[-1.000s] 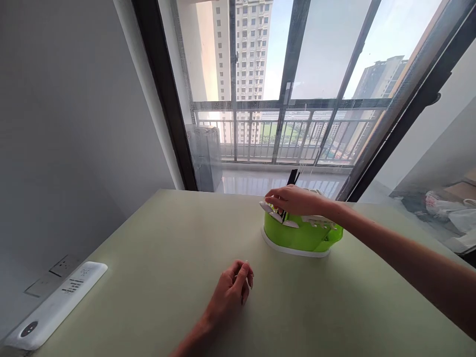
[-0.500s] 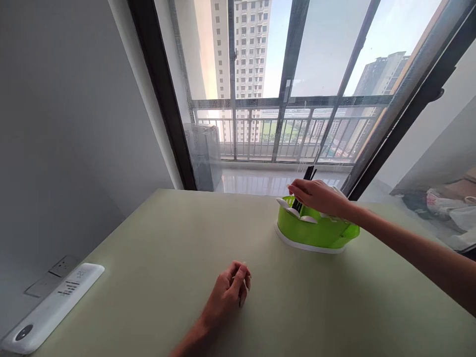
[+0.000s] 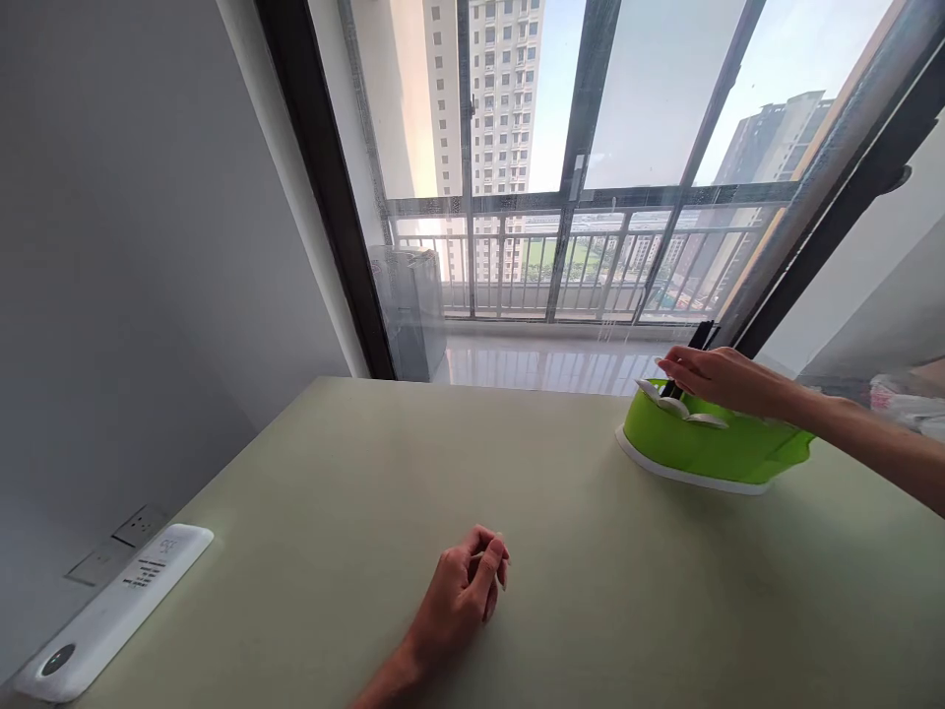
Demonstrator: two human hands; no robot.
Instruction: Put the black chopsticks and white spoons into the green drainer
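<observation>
right hand [image 3: 716, 379] over green caddy [image 3: 686, 453], fingers' grip unclear; left hand [image 3: 459, 596] loosely closed, nothing visible inside; uneven force could tip caddy, spilling black sticks [image 3: 700, 336].

From a single head-worn camera above the near side of the counter [image 3: 332, 492], we look forward and down across it to its far edge and the window [image 3: 589, 98] beyond, our left hand [image 3: 459, 591] closer than our right hand [image 3: 720, 376].
</observation>
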